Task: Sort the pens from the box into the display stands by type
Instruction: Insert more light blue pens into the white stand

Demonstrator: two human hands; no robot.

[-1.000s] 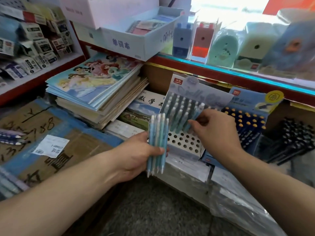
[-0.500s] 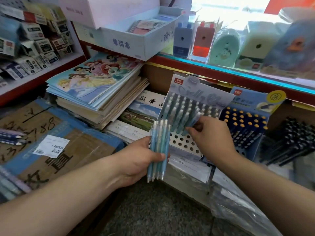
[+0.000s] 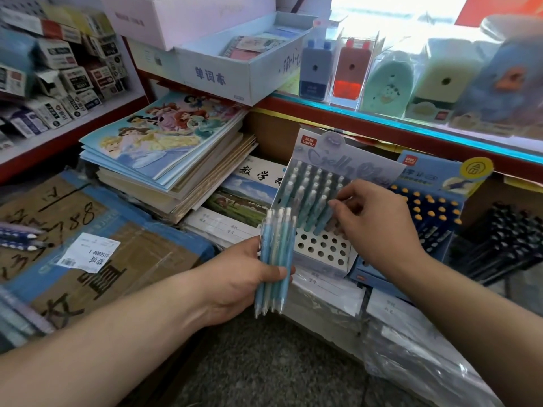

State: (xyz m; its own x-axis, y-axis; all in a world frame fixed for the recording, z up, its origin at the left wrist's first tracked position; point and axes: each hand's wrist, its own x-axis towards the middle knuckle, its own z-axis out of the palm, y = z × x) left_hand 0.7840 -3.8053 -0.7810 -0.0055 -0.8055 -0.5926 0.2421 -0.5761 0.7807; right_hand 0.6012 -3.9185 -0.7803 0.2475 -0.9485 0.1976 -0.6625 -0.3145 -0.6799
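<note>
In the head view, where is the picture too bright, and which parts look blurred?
Head view: the window area at top is blown out white; the sharpeners below it look hazy; the edges bend from the wide lens; the pens in the left hand stay fairly sharp.

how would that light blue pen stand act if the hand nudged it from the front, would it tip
The pen stand looks like thin card, so probably light and easily slid. Its tall back card and pens filling only the rear rows may make it back-heavy, apt to tip. The right hand touching those pens could steady it.
</note>
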